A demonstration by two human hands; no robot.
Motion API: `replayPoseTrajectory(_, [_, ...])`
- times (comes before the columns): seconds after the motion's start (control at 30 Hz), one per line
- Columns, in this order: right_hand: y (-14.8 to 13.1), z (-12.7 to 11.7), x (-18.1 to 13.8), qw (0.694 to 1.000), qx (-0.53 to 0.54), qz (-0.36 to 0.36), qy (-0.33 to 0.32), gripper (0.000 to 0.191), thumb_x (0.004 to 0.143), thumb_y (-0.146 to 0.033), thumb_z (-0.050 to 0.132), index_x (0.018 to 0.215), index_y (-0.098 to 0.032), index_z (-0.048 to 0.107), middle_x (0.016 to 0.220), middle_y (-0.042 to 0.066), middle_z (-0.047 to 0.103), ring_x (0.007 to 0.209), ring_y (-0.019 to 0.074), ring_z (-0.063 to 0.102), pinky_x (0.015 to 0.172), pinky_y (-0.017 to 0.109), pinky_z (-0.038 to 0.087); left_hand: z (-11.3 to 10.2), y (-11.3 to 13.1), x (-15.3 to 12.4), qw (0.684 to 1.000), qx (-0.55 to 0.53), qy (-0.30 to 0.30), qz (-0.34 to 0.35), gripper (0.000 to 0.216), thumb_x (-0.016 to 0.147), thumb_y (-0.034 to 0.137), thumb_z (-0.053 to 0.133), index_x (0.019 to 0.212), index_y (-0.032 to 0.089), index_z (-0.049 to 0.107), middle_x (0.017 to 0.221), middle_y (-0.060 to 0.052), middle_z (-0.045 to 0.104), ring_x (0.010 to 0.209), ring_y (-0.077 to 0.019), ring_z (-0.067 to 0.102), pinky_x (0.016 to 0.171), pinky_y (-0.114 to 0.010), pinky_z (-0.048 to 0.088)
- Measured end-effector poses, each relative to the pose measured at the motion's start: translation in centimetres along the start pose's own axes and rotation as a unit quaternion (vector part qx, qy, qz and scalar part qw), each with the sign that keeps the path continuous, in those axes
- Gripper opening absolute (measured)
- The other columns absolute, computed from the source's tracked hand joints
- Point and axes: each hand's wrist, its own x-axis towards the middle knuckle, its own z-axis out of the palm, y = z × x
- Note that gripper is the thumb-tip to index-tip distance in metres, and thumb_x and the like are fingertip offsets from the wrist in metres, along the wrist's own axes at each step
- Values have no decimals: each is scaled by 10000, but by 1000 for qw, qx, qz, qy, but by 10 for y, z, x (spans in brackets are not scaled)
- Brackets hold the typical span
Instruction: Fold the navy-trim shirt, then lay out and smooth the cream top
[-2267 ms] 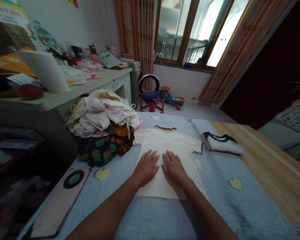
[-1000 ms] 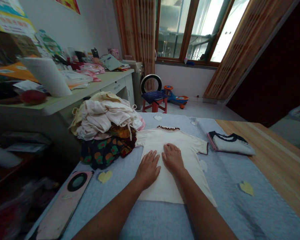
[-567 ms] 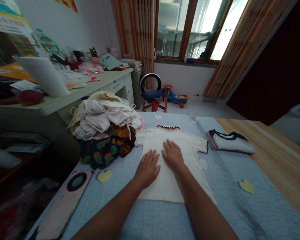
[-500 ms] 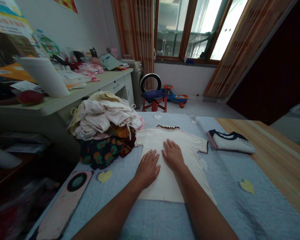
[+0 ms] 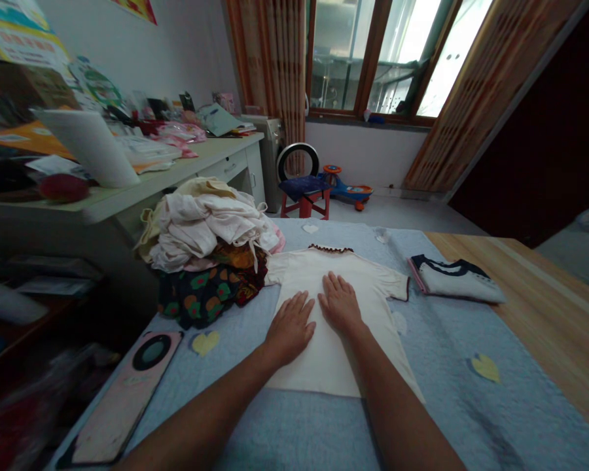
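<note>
A cream short-sleeved T-shirt point(image 5: 324, 366) with a dark frilled neckline lies spread out on the blue cloth point(image 5: 255, 425), its collar pointing away from me. My left hand point(image 5: 290, 330) rests flat on the shirt's left half, fingers stretched out. Slightly farther up, my right hand point(image 5: 341, 304) lies flat near the shirt's middle, fingers extended. Neither hand grips anything. Beside the left sleeve rises a pile of crumpled clothes point(image 5: 211, 226), pale ones over dark patterned ones. To the right of the shirt sits a folded white top with navy trim point(image 5: 459, 278).
A pink phone point(image 5: 127, 399) lies at the table's left edge. Bare wooden tabletop point(image 5: 559, 301) shows on the right. Left of the table stands a cluttered desk point(image 5: 206, 160). Beyond the far edge are a red stool point(image 5: 305, 196) and a blue ride-on toy point(image 5: 348, 190).
The view has shifted very slightly. Both hands stay flat on the T-shirt in nearly the same place, and the shirt keeps its shape.
</note>
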Motion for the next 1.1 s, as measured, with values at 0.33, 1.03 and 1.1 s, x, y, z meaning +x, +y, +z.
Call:
replayPoseTrajectory(0.33, [1,-2,0,1000,3,2,-9,535,983,-328,327,1503,-203,354,1604,48,249,1459,263,237,1156,433,198,-20,6,32,998,59,-9,-16,393,958,309,460,1338,214,496,1270,-93,597,1123,-261,526,894,-409,449])
replayPoseTrajectory(1.03, [2,-4,-3,1000,20,0,4,517,982,-324,342,1486,-217,380,1594,45,285,1447,249,258,1149,418,191,-6,3,70,993,38,47,-99,190,954,320,496,1093,208,561,1085,-92,559,1048,-259,504,784,-346,484])
replayPoseTrajectory(1.1, [2,-3,-3,1000,21,-3,8,516,981,-324,348,1483,-215,384,1591,44,292,1444,254,263,1150,419,191,-6,0,69,994,34,54,-90,172,951,310,504,1076,211,568,1074,-86,560,1039,-252,503,820,-355,469])
